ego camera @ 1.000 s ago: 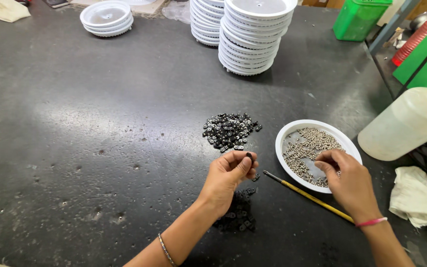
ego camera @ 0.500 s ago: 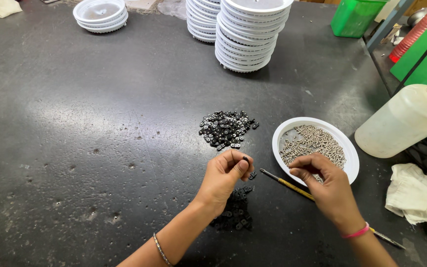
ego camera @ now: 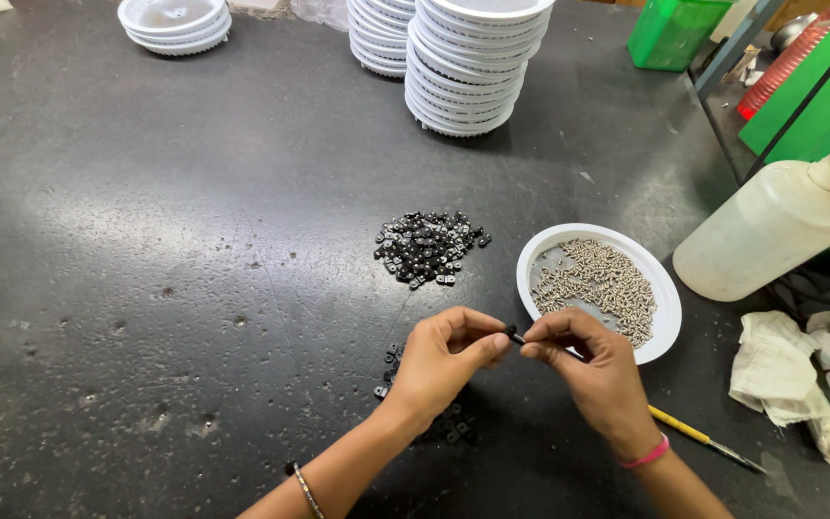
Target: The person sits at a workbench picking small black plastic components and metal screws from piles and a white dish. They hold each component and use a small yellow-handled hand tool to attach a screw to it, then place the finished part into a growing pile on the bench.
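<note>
left hand [ego camera: 444,360]: fingers pinched shut on a small black part [ego camera: 509,332], held above the worktop [ego camera: 194,240], near centre
right hand [ego camera: 593,370]: fingers closed on a thin tool, tip touching the black part; the hands meet fingertip to fingertip
black part: between both hands, just left of the dish [ego camera: 660,288]
dish: white, round, holds small silver pins [ego camera: 598,279]; right of centre, just beyond the right hand
far pile [ego camera: 427,248]: loose black parts, left of the dish
near pile [ego camera: 453,423]: more black parts, mostly hidden under the left hand
pencil [ego camera: 703,440]: yellow, lying right of the right wrist
bottle [ego camera: 770,226]: white plastic, on its side, far right
rags [ego camera: 799,375]: near right, beside the bottle
dish stacks [ego camera: 468,67]: white, far edge
</note>
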{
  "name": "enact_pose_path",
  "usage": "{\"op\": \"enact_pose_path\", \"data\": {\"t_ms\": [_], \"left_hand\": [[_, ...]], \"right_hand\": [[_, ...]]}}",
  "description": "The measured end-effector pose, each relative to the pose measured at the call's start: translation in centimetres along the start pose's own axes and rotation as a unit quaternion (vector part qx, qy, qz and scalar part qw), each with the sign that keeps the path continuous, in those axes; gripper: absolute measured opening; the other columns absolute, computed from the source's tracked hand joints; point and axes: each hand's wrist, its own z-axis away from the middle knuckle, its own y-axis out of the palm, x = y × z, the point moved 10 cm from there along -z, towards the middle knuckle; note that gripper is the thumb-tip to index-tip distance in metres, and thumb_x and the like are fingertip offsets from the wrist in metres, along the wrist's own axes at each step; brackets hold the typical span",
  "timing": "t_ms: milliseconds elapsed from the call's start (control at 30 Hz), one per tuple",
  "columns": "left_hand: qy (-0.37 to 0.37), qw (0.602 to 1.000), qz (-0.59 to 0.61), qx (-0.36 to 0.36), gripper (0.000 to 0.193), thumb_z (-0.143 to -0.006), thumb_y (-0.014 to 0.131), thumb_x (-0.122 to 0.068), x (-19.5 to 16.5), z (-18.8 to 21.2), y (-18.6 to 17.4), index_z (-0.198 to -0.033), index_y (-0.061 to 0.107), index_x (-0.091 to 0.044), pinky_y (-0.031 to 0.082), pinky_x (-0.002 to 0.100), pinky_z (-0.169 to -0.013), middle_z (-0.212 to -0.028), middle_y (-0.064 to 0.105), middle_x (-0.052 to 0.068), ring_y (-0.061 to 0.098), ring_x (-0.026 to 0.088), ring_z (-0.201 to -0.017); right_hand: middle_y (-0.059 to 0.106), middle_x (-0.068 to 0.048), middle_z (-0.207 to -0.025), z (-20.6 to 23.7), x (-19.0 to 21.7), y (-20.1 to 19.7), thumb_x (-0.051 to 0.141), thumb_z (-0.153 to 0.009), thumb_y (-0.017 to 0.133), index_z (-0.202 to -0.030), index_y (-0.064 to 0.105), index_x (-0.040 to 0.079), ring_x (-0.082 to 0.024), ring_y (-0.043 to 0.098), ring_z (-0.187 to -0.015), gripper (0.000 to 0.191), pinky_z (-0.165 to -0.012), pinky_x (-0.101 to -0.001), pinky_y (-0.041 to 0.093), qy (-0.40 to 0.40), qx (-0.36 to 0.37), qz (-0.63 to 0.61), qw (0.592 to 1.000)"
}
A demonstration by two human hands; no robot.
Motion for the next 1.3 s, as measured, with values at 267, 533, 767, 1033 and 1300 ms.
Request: {"op": "enact_pose_path", "data": {"t_ms": [267, 533, 767, 1033, 1300], "left_hand": [[-0.006, 0.999, 0.008, 0.031, 0.021, -0.090, 0.076, -0.011, -0.1, 0.6, 0.9, -0.106, 0.073, 0.002, 0.059, 0.026, -0.077, -0.092, 0.076, 0.006, 0.070, 0.010, -0.083], [0.021, 0.996, -0.077, 0.031, 0.015, -0.089, 0.076, -0.010, -1.6, 1.0, 1.1, -0.101, 0.076, -0.001, 0.058, 0.025, -0.077, -0.089, 0.077, 0.004, 0.070, 0.009, -0.082], [0.066, 0.988, -0.138, 0.025, 0.008, -0.088, 0.073, 0.002, -3.1, 1.4, 1.4, -0.095, 0.075, -0.001, 0.060, 0.026, -0.081, -0.089, 0.077, 0.004, 0.073, 0.009, -0.087], [0.109, 0.985, -0.130, 0.029, 0.011, -0.086, 0.072, 0.008, -3.4, 2.0, 2.3, -0.094, 0.073, 0.001, 0.060, 0.026, -0.080, -0.090, 0.076, 0.006, 0.073, 0.011, -0.088], [0.111, 0.988, -0.097, 0.046, 0.010, -0.088, 0.073, 0.007, -3.0, 1.8, 2.5, -0.095, 0.070, 0.001, 0.059, 0.026, -0.083, -0.093, 0.074, 0.005, 0.072, 0.011, -0.091]], "right_hand": [[0.067, -0.002, -0.095, -0.1, -0.4, 0.2, 0.002, -0.082, 0.078, -0.089, 0.073, 0.000, -0.010, 0.067, -0.086, 0.009, -0.077, -0.0251, 0.057, 0.009, 0.007, -0.009, 1.000], [0.069, -0.002, -0.094, -0.1, -0.9, 0.1, 0.004, -0.083, 0.078, -0.092, 0.071, 0.001, -0.010, 0.069, -0.086, 0.011, -0.078, -0.0257, 0.058, 0.027, 0.003, -0.035, 0.999], [0.077, -0.007, -0.093, 0.2, -2.3, 0.2, -0.003, -0.084, 0.074, -0.103, 0.078, 0.000, -0.011, 0.072, -0.087, 0.020, -0.082, -0.0255, 0.058, 0.063, 0.025, -0.030, 0.997], [0.075, -0.007, -0.097, 0.6, -3.4, -0.4, -0.017, -0.082, 0.058, -0.096, 0.074, -0.002, -0.012, 0.071, -0.089, 0.025, -0.085, -0.0254, 0.058, 0.027, 0.025, -0.035, 0.999], [0.068, -0.006, -0.096, 0.8, -4.3, -0.3, -0.019, -0.084, 0.057, -0.095, 0.068, -0.002, -0.011, 0.068, -0.088, 0.023, -0.083, -0.0262, 0.056, 0.000, 0.026, -0.057, 0.998]]}}
